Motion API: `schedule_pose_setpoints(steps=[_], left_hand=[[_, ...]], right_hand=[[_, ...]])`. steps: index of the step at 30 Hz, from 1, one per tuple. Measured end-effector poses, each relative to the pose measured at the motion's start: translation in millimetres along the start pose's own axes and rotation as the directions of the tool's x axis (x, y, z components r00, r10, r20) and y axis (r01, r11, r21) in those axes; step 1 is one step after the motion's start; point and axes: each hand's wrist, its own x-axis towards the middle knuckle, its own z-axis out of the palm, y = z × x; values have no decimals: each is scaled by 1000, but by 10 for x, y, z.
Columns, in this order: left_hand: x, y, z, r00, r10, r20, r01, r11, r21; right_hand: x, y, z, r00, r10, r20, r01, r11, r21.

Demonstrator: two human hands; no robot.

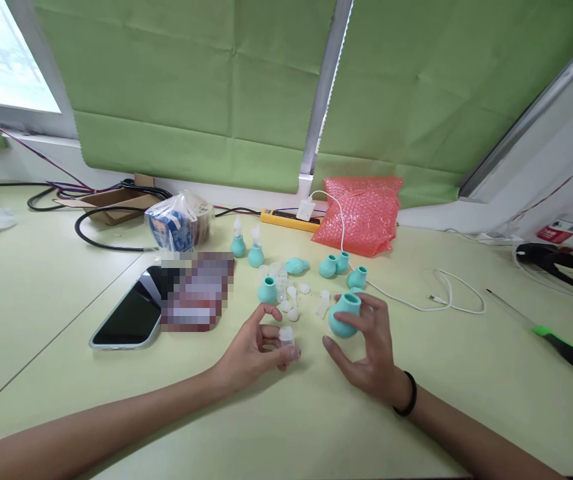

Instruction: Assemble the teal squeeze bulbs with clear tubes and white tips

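Observation:
My left hand (251, 350) pinches a small translucent plastic piece (287, 335) between thumb and fingers, just above the table. My right hand (376, 350) grips a teal rubber bulb (345, 320), its open neck pointing up. Between and beyond the hands lie small white and clear plastic parts (293, 313). Another teal bulb (267, 291) stands among them with its neck open. Farther back, two bulbs with clear tips (256, 252) stand upright. A teal bulb lying on its side (297, 266) is near several open-necked bulbs (328, 266) at the right.
To the left lie a phone (129, 313) and a blurred-out flat object (199, 293). Behind are bagged rolls (179, 223), a yellow power strip (286, 219) and red bubble wrap (359, 217). A white cable (406, 305) and a green-black screwdriver (566, 350) lie at right.

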Motion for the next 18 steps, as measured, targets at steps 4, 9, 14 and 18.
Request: schedule_pose_setpoints(steps=[4,9,14,18], left_hand=[[-25,19,-2,991,66,-118,-28,955,296],[-41,32,-17,962,261,-80,-144,733,665],[-59,41,-16,990,99,97,-135,540,831],[-104,84,-15,955,87,283,-295,361,885]], right_hand=[[-53,-72,-15,972,-97,212,65,986,153],[-52,-51,-13,904,-238,354,166,961,223],[-48,-70,-2,891,-274,361,196,951,238],[-64,-123,-10,885,-258,389,176,956,234]])
